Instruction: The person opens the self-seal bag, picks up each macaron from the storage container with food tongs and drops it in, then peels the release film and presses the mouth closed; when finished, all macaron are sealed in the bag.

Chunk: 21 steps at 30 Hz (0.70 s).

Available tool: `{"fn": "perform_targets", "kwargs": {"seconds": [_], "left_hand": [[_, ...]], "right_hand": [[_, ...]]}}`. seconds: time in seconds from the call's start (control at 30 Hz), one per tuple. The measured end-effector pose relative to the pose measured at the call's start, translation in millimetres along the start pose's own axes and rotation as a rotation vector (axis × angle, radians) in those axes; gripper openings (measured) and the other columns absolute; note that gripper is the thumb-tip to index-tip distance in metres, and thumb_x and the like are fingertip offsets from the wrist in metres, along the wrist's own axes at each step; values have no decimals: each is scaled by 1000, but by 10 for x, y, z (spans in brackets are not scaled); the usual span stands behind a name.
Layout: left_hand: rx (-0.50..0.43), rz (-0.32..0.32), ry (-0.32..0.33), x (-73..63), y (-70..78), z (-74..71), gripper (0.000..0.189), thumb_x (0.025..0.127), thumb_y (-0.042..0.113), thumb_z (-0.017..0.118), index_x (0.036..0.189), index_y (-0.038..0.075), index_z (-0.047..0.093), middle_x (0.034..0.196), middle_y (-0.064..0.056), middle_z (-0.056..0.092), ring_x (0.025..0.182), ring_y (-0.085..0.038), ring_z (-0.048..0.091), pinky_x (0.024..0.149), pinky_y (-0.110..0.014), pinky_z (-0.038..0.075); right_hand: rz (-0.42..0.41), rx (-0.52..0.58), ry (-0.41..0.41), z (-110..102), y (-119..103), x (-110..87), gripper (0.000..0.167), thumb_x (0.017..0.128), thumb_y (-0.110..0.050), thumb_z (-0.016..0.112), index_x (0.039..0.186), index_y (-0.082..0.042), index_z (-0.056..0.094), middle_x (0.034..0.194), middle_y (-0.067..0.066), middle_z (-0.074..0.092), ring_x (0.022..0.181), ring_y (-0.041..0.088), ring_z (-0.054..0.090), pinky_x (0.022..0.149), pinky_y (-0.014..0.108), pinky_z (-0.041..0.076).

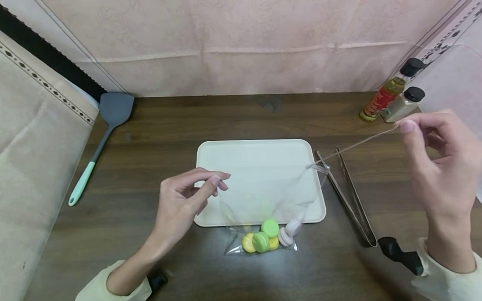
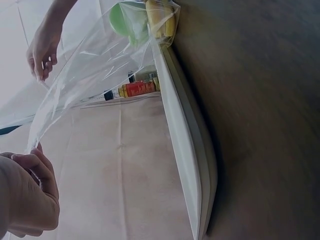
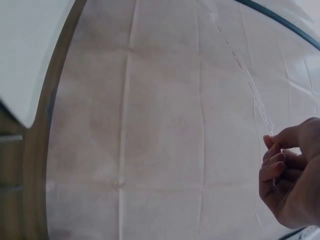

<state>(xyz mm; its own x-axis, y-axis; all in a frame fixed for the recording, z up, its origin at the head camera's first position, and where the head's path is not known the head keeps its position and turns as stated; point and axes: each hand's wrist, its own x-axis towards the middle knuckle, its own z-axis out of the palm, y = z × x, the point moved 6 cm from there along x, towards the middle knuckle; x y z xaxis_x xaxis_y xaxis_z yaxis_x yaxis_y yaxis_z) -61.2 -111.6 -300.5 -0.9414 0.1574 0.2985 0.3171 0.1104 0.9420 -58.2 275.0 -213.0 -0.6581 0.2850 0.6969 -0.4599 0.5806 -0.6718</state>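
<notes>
A clear plastic bag (image 1: 292,206) hangs upright over the front of a white tray (image 1: 249,154), with several green, yellow and pale lilac macarons (image 1: 270,228) gathered at its bottom. My left hand (image 1: 187,196) pinches the bag's upper left edge between thumb and fingers. Up to the right, my right hand (image 1: 444,156) pinches the end of a thin clear strip (image 1: 356,144), which runs taut and slanting down to the bag's upper right corner. Small printing shows along the strip (image 3: 245,72) in the right wrist view.
Metal tongs (image 1: 354,204) lie right of the tray. A red-labelled bottle (image 1: 382,100) and a black-capped jar (image 1: 403,106) stand at the back right. On the left lies a grey spatula (image 1: 116,109) with a mint handle. Pale cloth (image 1: 238,71) screens the back.
</notes>
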Motion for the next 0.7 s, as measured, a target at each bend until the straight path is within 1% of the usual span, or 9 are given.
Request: {"fn": "perform_targets", "kwargs": {"seconds": [0.1, 0.17, 0.2, 0.23, 0.37, 0.47, 0.57, 0.7], "left_hand": [[2, -2, 7, -5, 0, -14, 15, 105, 1, 72, 107, 6, 86, 84, 2, 76, 49, -11, 40, 40, -30, 26], [8, -5, 10, -7, -3, -23, 14, 105, 1, 72, 107, 6, 86, 84, 3, 76, 50, -12, 42, 40, -30, 27], [11, -5, 11, -8, -4, -26, 14, 104, 1, 73, 107, 6, 86, 85, 2, 77, 51, -12, 43, 40, -30, 28], [15, -6, 12, -9, -6, -29, 14, 104, 1, 73, 107, 6, 86, 85, 2, 77, 52, -12, 44, 40, -30, 28], [22, -6, 15, -5, -10, -32, 15, 104, 1, 73, 107, 8, 86, 85, 2, 77, 54, -12, 46, 40, -30, 29], [18, -8, 13, 2, -10, -27, 15, 104, 1, 73, 107, 8, 86, 85, 2, 77, 53, -12, 45, 40, -30, 28], [9, -11, 11, 6, -9, -20, 16, 104, 1, 72, 107, 8, 86, 84, 2, 76, 52, -11, 44, 40, -31, 28], [-1, -8, 13, 10, -7, -21, 16, 104, 0, 72, 106, 7, 86, 84, 4, 76, 51, -11, 43, 40, -31, 28]], "right_hand": [[35, -8, 33, -82, 82, 43, 11, 100, -3, 72, 94, 0, 80, 92, -21, 72, 80, -4, 59, 85, 10, 50], [58, -21, 37, -131, 142, 63, 15, 102, -5, 71, 97, -14, 81, 94, -20, 71, 82, -3, 58, 85, 11, 49], [78, -26, 42, -156, 176, 71, 16, 103, -5, 71, 96, -16, 81, 95, -20, 70, 84, -3, 57, 85, 12, 48], [102, -36, 48, -183, 214, 79, 19, 104, -7, 70, 99, -22, 80, 96, -20, 69, 86, -2, 57, 86, 13, 47], [238, -93, 77, -299, 382, 100, 16, 106, -12, 69, 104, -22, 81, 100, -19, 65, 94, 0, 58, 90, 16, 45], [310, -116, 106, -374, 499, 124, 15, 105, -12, 69, 105, -19, 82, 99, -17, 62, 93, -1, 58, 90, 14, 45], [328, -137, 113, -413, 580, 147, 17, 105, -13, 69, 103, -25, 81, 95, -18, 60, 91, -1, 57, 88, 14, 45], [337, -180, 91, -420, 669, 157, 19, 107, -17, 68, 102, -33, 77, 97, -21, 58, 93, -1, 56, 89, 13, 45]]}}
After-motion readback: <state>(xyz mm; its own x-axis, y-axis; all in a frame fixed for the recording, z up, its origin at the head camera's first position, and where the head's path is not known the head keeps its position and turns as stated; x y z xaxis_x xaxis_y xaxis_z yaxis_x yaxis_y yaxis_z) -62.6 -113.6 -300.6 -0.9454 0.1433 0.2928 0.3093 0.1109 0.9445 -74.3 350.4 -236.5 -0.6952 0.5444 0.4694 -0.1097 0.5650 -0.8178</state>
